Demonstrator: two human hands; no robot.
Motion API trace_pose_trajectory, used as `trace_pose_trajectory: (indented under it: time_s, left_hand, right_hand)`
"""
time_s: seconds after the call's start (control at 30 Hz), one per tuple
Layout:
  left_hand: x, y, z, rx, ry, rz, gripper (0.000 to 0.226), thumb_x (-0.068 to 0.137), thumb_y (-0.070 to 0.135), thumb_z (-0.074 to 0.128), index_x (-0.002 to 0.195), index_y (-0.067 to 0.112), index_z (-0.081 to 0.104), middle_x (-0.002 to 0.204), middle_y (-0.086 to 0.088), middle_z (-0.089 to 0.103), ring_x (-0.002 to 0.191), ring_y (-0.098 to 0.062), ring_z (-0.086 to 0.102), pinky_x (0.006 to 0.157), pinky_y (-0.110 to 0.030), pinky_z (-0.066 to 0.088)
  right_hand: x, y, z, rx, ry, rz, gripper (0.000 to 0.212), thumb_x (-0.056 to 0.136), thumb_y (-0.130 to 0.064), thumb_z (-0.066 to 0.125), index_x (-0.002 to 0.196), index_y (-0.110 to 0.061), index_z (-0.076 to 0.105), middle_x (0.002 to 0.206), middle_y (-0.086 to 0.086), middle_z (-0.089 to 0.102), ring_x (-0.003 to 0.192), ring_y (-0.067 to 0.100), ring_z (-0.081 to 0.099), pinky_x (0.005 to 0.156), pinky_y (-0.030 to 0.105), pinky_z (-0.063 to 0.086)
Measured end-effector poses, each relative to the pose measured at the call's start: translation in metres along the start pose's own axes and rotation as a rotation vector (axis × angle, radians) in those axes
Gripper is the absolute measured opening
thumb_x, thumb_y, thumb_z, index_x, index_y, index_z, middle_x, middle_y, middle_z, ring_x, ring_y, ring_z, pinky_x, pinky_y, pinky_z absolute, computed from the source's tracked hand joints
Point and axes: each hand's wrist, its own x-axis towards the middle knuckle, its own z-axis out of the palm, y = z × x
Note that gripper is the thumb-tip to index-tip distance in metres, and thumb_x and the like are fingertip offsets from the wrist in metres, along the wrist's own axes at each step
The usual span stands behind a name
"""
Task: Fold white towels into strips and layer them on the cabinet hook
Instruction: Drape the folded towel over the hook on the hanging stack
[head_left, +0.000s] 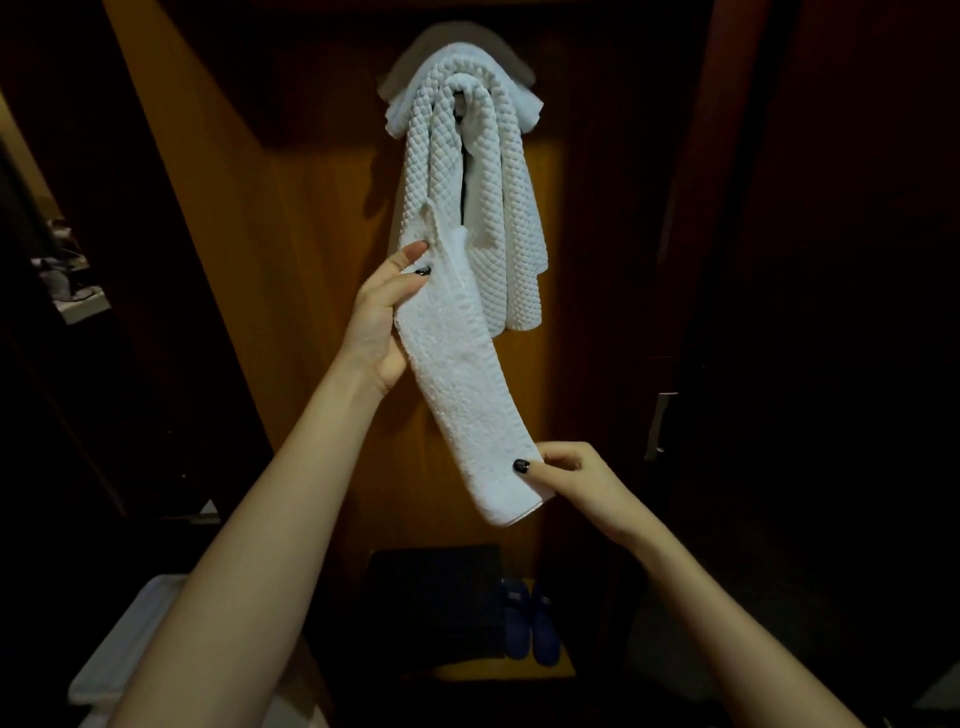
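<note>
A white towel folded into a long strip (457, 384) stretches between my hands in front of the open cabinet. My left hand (387, 312) grips its upper end, thumb on the front. My right hand (563, 478) pinches its lower end near the fold. Behind and above, several white waffle-textured towels (498, 208) hang layered over the cabinet hook (460, 101), of which only a dark sliver shows between the layers. The strip's top end overlaps the lower left part of the hanging towels.
The wooden cabinet back panel (322, 260) stands behind the towels, with dark doors on both sides. On the cabinet floor lie a dark folded item (436, 603) and a pair of blue slippers (530, 623). A white tub (135, 634) sits at lower left.
</note>
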Motion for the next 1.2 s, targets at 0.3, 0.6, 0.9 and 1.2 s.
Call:
trace_pose_trajectory:
  time_s: [0.3,0.6,0.9,1.2]
  left_hand:
    - [0.002,-0.029,-0.012,0.179,0.347,0.179,0.040,0.091,-0.007,0.053,0.130,0.001,0.053,0.123,-0.013,0.059,0.108,-0.024,0.063,0.086,-0.033,0.056]
    - [0.012,-0.042,-0.009,0.330,0.396,0.280,0.032,0.090,-0.004,0.058,0.116,0.015,0.058,0.110,0.004,0.058,0.103,-0.016,0.060,0.073,-0.019,0.053]
    - [0.027,-0.006,-0.028,0.423,0.379,0.327,0.024,0.088,0.001,0.065,0.090,0.024,0.070,0.121,-0.002,0.058,0.113,-0.023,0.059,0.079,-0.029,0.055]
    - [0.086,0.042,-0.041,0.651,0.271,0.457,0.026,0.088,0.000,0.065,0.109,0.014,0.070,0.107,0.000,0.066,0.096,-0.010,0.062,0.071,-0.012,0.050]
  right_hand:
    - [-0.003,-0.002,-0.035,-0.081,0.382,-0.060,0.026,0.089,-0.014,0.068,0.064,-0.011,0.062,0.062,-0.004,0.059,0.062,0.007,0.055,0.062,0.020,0.042]
    - [0.000,-0.032,-0.068,-0.289,0.418,0.038,0.021,0.088,-0.021,0.070,0.106,-0.019,0.060,0.091,0.003,0.067,0.082,0.016,0.065,0.072,0.026,0.050]
    - [0.040,-0.067,-0.111,-0.144,0.222,0.128,0.024,0.087,-0.008,0.067,0.093,0.015,0.063,0.085,0.017,0.063,0.081,0.023,0.061,0.079,0.036,0.052]
    - [0.124,-0.127,-0.132,-0.161,0.435,-0.151,0.018,0.092,-0.013,0.061,0.106,-0.023,0.056,0.099,0.011,0.057,0.074,0.015,0.059,0.053,0.026,0.052]
